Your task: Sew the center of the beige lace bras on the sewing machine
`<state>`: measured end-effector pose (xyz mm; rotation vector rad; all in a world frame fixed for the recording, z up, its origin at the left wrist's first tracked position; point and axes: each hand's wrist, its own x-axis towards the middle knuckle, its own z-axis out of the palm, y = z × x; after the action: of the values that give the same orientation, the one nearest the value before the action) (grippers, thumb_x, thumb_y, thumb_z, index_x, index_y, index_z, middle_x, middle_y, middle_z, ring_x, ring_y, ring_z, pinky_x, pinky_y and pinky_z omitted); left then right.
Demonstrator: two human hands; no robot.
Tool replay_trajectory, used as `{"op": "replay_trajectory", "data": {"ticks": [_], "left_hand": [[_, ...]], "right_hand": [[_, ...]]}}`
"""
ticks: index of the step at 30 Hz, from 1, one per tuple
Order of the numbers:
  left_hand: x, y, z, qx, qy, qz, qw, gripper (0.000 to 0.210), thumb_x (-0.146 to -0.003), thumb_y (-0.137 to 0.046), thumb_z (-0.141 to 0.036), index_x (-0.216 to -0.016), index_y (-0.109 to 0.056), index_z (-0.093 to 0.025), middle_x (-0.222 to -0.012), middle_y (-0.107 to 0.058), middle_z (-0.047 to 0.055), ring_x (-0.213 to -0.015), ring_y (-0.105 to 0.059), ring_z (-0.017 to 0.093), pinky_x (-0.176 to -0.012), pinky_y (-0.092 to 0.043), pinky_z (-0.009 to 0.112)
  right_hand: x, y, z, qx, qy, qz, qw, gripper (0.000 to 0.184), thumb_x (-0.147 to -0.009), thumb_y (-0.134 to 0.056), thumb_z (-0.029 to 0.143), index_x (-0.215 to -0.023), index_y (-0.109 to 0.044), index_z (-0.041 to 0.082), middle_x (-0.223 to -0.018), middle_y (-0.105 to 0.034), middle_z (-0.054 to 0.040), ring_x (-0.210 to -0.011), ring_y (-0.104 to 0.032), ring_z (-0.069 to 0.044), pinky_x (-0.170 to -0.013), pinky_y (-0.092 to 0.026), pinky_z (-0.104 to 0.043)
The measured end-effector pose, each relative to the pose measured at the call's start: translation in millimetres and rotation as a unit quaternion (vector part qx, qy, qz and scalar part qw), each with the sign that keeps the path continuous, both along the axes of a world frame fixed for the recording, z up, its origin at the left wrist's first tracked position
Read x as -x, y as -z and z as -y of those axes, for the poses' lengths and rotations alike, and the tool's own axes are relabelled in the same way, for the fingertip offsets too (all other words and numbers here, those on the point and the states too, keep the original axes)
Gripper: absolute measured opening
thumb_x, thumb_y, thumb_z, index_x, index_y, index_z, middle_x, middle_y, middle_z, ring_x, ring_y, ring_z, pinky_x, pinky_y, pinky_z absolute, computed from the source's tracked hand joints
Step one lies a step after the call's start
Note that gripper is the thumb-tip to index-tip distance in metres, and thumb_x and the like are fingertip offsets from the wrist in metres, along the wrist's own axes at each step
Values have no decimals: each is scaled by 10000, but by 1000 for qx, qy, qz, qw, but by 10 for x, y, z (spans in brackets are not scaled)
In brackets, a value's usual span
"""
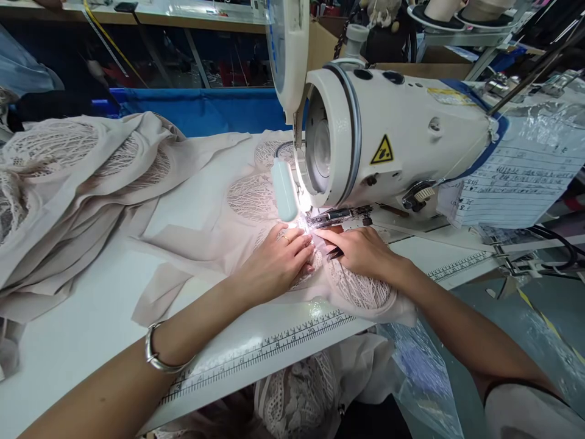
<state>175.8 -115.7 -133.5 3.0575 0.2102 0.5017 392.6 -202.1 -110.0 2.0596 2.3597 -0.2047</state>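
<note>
Pale pink lace fabric (361,286) lies under the needle area of a white sewing machine (402,134). My left hand (278,259), with a ring on one finger, rests on the lace left of the presser foot, fingers fairly flat. Close to the foot on the other side is my right hand (361,250). Its index finger reaches onto the fabric by the needle, while the other fingers curl round small dark thread snips (336,252), whose tips stick out below. A lit lamp (284,190) shines on the sewing spot.
A heap of pink lace pieces (77,171) covers the table's left side. Along the front edge runs a printed ruler (260,353). More lace (297,396) hangs below that edge. Handwritten paper (516,164) hangs on the machine's right; thread cones (445,9) stand behind.
</note>
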Motion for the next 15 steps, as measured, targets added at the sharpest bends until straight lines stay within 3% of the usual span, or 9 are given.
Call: {"op": "replay_trajectory", "data": {"ticks": [6,10,15], "left_hand": [[21,17,-19,-4,-9,5,1000,378,-1080,-328,-261,-1055,-685,-139,-1228,-711,137,-1203,-601,304,-1072,-312,515],[29,9,-33,3,-23,4,1000,379,-1084,-332,-340,-1146,-662,-162,-1248,-707,138,-1227,-599,318,-1073,-315,541],[18,13,-36,-9,-35,-5,999,378,-1074,-366,-377,-1182,-662,-167,-1348,-660,154,-1338,-527,370,-1059,-330,590]], "right_hand": [[-40,44,-12,-54,-32,-32,997,593,-758,-544,84,-1304,-688,266,-964,-808,-25,-799,-695,-195,-604,-324,-279],[-49,44,-33,-47,-28,-23,998,598,-780,-537,95,-1336,-667,272,-912,-806,-16,-769,-689,-194,-585,-325,-272],[-78,78,-46,-65,-44,-25,997,562,-761,-523,44,-1226,-734,279,-923,-800,-14,-798,-682,-186,-612,-353,-268]]}}
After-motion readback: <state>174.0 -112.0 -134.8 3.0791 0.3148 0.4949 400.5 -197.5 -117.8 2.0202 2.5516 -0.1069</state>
